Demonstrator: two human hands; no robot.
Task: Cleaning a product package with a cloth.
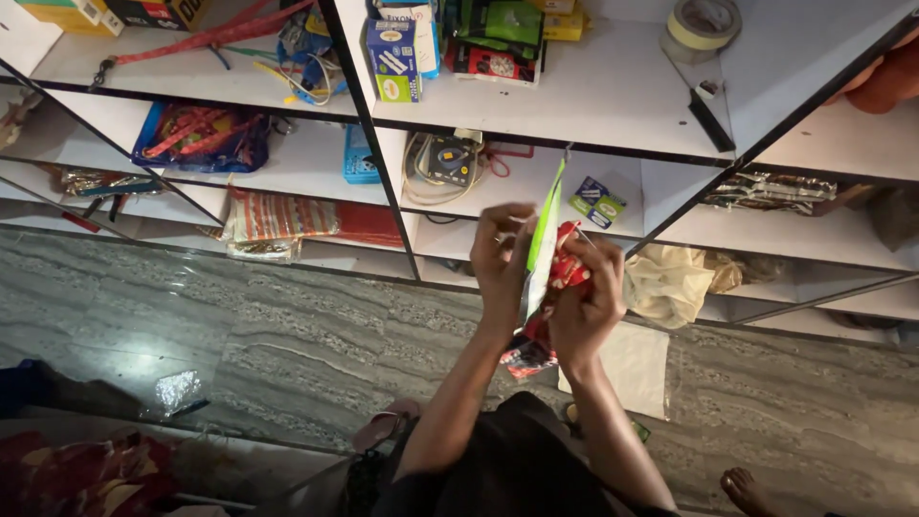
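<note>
Both hands lift the packets before the shelf (613,105) to see them — left hand (503,254) closed on the green-edged packet (543,239), right hand (589,302) closed on the red packet (567,268)

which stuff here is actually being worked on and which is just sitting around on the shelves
In hand:
left hand gripping the green and white packet
right hand clutching the red patterned wrapper

Lying about:
roll of tape on the top shelf
blue boxes
blue tray of red straps
cream cloth on a lower shelf
plastic sheet on the floor
</note>
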